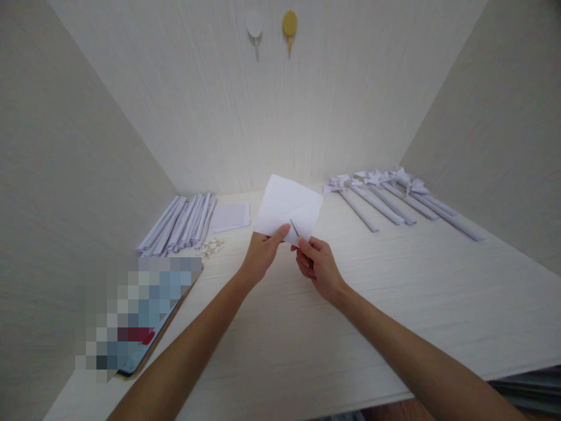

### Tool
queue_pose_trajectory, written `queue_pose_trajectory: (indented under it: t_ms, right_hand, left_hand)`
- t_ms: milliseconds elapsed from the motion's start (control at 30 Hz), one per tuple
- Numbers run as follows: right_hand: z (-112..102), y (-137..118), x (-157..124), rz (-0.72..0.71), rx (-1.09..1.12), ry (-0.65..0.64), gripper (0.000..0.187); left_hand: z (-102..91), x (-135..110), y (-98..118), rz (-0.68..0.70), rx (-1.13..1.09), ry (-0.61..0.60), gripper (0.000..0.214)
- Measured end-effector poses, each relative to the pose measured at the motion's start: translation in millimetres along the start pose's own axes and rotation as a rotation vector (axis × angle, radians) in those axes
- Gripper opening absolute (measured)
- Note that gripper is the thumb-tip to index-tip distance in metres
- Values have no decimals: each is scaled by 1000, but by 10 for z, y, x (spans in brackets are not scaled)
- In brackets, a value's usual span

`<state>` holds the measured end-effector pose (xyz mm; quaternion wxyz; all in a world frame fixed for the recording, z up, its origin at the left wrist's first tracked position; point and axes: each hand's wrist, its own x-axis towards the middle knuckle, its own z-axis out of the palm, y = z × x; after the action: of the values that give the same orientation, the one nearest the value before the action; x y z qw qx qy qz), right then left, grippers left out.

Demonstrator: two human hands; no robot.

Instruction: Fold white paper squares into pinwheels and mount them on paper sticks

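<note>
A square sheet of white paper (287,202) is held up over the table in front of me. My left hand (263,254) pinches its lower left edge, thumb on top and fingers beneath. Near the paper's lower right corner, my right hand (319,266) is closed round a small pair of scissors (294,228). One slim dark blade lies over the sheet, pointing up and left toward its middle. My fingers mostly cover the dark handle. A faint crease or cut shows near the blade tip.
Rolled paper sticks (186,225) lie back left, beside stacked paper squares (230,217) and small pale pieces (213,247). A phone (153,321), partly blurred out, rests at left. Paper pinwheels on sticks (377,196) line the back right. Two hooks (290,24) hang on the wall.
</note>
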<state>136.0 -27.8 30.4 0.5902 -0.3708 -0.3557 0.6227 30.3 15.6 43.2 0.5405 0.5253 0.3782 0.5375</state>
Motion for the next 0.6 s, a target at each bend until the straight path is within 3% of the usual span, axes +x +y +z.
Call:
queue_pose_trajectory:
  t_ms: [600]
  right_hand:
    - [-14, 11, 26, -10, -43, 32, 30]
  left_hand:
    - [17, -2, 45, -43, -5, 1, 29]
